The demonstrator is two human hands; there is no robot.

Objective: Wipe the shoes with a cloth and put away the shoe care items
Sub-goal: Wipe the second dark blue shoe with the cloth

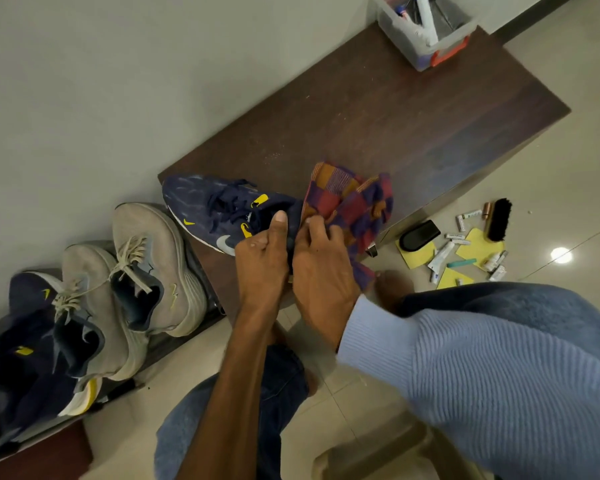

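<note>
I saw the left hand (260, 258) grip the heel of the navy sneaker (215, 206), thumb over its collar, at the near edge of the dark wooden bench (378, 109). The right hand (321, 271) pinched the checked cloth (354, 202) against that heel, with the rest bunched on the bench top. Left of the bench sat a pair of beige sneakers (160, 258) and a second navy sneaker (28, 358). On the floor right of the bench lay a black shoe brush (498, 220), small tubes (442, 256) and yellow pads (478, 242). A clear plastic box (426, 29) stood at the bench's far end.
</note>
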